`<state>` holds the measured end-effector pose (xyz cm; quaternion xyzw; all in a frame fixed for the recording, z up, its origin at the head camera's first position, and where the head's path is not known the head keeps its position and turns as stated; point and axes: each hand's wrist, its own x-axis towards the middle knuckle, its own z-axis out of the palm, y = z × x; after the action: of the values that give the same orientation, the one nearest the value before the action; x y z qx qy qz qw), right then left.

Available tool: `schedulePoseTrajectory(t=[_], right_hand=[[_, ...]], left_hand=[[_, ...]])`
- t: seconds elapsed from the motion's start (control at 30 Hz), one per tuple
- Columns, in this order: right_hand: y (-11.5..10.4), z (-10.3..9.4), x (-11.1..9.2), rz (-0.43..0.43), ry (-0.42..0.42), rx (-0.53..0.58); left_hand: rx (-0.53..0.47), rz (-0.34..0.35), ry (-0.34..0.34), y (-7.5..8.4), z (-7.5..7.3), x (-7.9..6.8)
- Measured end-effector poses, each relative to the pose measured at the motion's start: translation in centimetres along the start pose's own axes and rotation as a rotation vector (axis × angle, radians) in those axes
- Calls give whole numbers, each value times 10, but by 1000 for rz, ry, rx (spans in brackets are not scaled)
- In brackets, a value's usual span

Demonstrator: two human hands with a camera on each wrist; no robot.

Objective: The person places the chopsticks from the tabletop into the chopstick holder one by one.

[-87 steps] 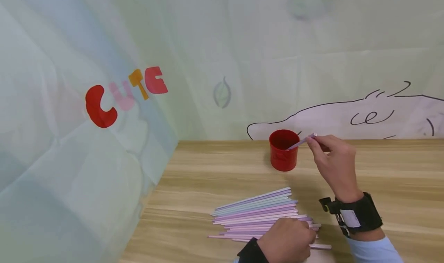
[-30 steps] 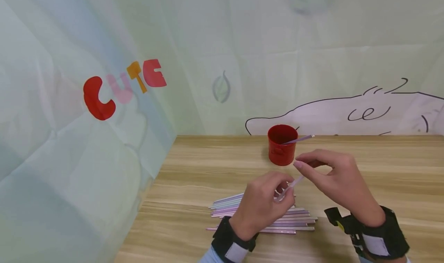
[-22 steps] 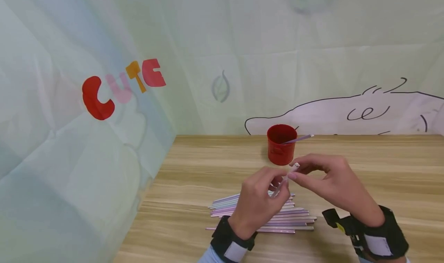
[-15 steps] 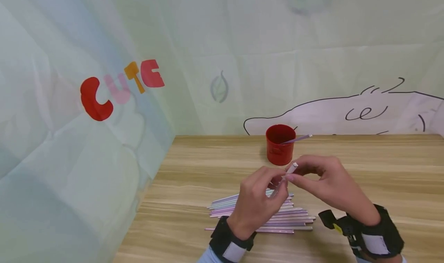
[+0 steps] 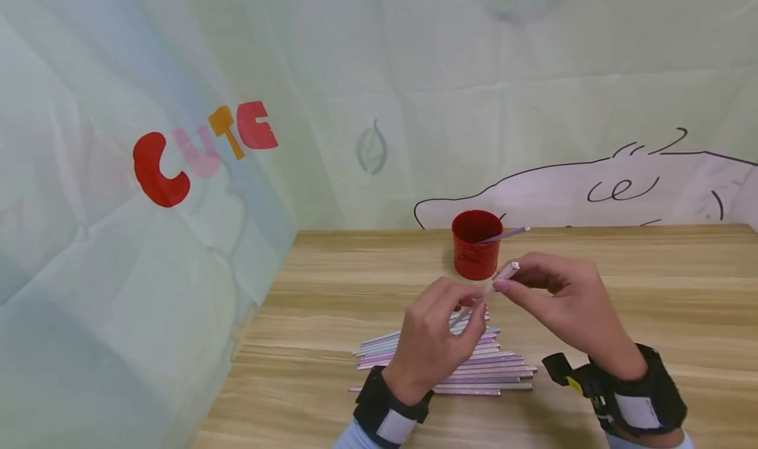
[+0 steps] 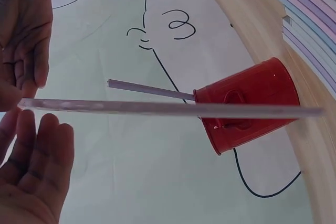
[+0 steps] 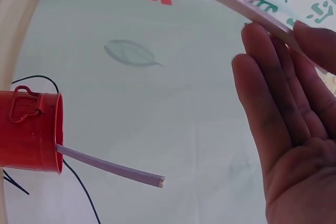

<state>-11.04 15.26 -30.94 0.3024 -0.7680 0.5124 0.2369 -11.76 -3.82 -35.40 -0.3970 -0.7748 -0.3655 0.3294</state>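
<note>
A slim, pale lilac straw-like stick (image 5: pixel 505 272) is held aslant over the table, its white upper end pointing right. My right hand (image 5: pixel 565 291) pinches it near that end between thumb and fingertips. My left hand (image 5: pixel 432 327) holds it lower down, thumb and finger meeting at the stick in the left wrist view. Just behind the hands stands a small red bucket (image 5: pixel 476 255) with a purple stick (image 7: pixel 113 169) leaning out over its right rim. Beneath my left hand lies a spread of pink, purple and blue sticks (image 5: pixel 497 372), partly covered by it.
The wooden table (image 5: pixel 331 284) ends at a pale printed backdrop (image 5: pixel 355 60). On the left a backdrop panel with coloured letters (image 5: pixel 162 182) slopes down to the table's side. Each wrist wears a black strap (image 5: pixel 642 390).
Earlier my right hand held a stick at the bucket and my left reached into the spread. That stick now rests in the bucket; my left hand lifted another, and both hands hold it.
</note>
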Motion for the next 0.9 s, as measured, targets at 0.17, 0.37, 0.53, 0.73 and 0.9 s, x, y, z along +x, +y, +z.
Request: schedulePoseTrajectory(t=[0.17, 0.37, 0.53, 0.73, 0.9], right_hand=[[-16, -3, 6, -56, 129, -15], [-8, -7, 4, -62, 229, 5], [6, -10, 0, -82, 335, 8], [9, -13, 1, -83, 438, -46], [11, -13, 2, -94, 498, -52]], left_hand=[[45, 1, -64, -1, 2, -1], [46, -34, -179, -2, 5, -4], [101, -38, -323, -4, 8, -6], [212, -72, -562, -8, 12, -12], [236, -116, -647, -9, 13, -15]])
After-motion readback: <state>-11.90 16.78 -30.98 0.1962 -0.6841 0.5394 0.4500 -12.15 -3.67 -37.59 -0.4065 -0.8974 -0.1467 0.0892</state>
